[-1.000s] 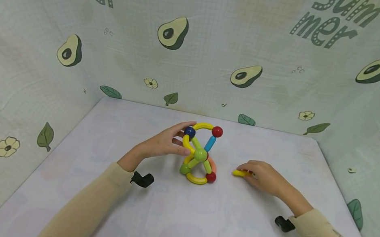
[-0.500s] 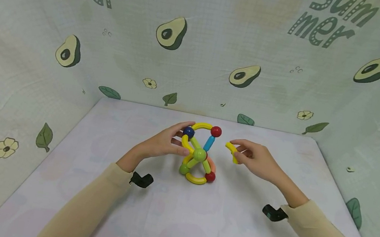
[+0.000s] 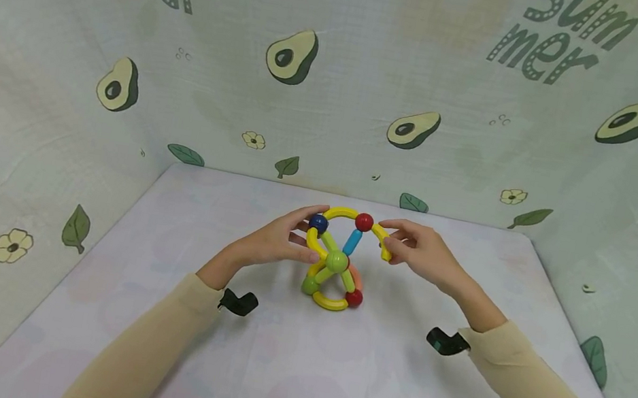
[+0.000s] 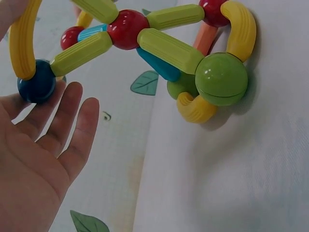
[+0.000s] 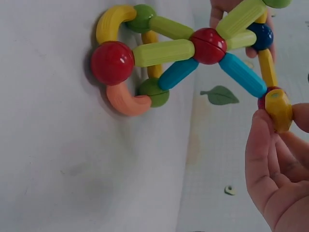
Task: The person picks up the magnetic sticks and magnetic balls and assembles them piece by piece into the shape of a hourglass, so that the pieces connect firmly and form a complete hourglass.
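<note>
A construction of magnetic balls and sticks (image 3: 336, 261) stands upright on the table, its base a ring of curved sticks and balls. My left hand (image 3: 269, 240) holds its upper left, the thumb near the yellow curved stick (image 4: 21, 43) and fingers behind the dark blue ball (image 4: 36, 82). Between thumb and fingertips, my right hand (image 3: 430, 258) pinches another yellow curved stick (image 3: 381, 238). Its upper end is right at the top right red ball (image 3: 363, 222). In the right wrist view this stick (image 5: 279, 111) mostly covers that ball. A blue stick (image 5: 243, 75) runs from there to the central red ball (image 5: 209, 46).
The table (image 3: 305, 376) has a pale cloth with faint round prints. Fabric walls (image 3: 347, 93) with avocado prints rise behind and at both sides. A black wrist camera is on each sleeve, left (image 3: 239, 302) and right (image 3: 447, 343).
My right hand has lifted the yellow curved stick off the table and carried it leftward and up to the top right red ball. My left hand stays on the construction.
</note>
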Motion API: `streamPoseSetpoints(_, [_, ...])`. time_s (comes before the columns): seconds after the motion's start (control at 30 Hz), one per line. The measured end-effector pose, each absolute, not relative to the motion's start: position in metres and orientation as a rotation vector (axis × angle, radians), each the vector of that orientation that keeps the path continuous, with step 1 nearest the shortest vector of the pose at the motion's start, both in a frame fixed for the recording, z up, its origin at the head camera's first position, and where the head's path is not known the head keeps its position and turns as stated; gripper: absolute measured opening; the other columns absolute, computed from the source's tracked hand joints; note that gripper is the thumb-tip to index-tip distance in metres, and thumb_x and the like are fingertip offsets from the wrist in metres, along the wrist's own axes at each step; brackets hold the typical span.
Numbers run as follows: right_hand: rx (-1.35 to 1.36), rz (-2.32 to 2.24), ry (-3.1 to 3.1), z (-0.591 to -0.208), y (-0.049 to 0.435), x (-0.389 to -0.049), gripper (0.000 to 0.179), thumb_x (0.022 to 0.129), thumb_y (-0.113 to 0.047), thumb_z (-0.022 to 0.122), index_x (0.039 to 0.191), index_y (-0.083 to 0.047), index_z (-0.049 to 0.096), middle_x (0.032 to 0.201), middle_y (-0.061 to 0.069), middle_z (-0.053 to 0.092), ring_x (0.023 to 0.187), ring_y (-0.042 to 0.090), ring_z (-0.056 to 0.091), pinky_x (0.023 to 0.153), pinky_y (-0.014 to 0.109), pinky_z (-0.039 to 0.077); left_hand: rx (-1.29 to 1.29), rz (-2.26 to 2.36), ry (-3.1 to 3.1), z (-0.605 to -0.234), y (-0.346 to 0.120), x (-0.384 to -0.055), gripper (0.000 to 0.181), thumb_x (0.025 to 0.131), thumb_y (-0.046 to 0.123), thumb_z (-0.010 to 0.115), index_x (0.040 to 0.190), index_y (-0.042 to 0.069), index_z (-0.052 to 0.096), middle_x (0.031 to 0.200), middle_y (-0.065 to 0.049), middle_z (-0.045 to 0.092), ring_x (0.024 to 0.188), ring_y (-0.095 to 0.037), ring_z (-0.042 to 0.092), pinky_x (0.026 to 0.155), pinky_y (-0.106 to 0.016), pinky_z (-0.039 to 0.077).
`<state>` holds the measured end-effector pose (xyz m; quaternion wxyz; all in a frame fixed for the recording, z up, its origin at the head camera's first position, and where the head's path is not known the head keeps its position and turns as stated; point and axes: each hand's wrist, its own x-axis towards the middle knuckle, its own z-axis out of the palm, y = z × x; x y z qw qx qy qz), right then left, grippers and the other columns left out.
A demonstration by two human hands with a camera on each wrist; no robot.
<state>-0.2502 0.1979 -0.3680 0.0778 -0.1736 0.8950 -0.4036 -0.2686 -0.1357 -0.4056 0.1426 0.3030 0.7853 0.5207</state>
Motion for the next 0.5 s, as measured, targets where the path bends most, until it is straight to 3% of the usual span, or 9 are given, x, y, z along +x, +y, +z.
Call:
streamPoseSetpoints(0.2, [-0.49, -1.312, 2.475, -0.367, 0.197, -0.261, 0.051, 0.11, -0.032, 0.058, 0.157, -0.011, 0.05, 0.106, 0.013, 0.071, 0.094, 0.034, 0.067, 0.086, 0.03, 0.06, 0.867, 1.493, 2.279, -0.405, -0.135, -0.266, 0.096, 0.091, 0.032, 0.085, 0.168, 0.028, 0.028, 0.16, -0.002, 0.042, 0.133, -0.026, 0.053, 0.112, -0.043, 0.052])
streamPoseSetpoints(0.5, [-0.455, -1.411, 2.323, -0.365, 0.195, -0.259, 0.053, 0.111, -0.029, 0.057, 0.159, -0.01, 0.046, 0.102, 0.014, 0.067, 0.094, 0.034, 0.063, 0.085, 0.029, 0.058, 0.901, 1.463, 2.355, -0.405, -0.128, -0.263, 0.102, 0.09, 0.034, 0.087, 0.169, 0.017, 0.025, 0.164, -0.004, 0.037, 0.132, -0.027, 0.054, 0.109, -0.041, 0.053])
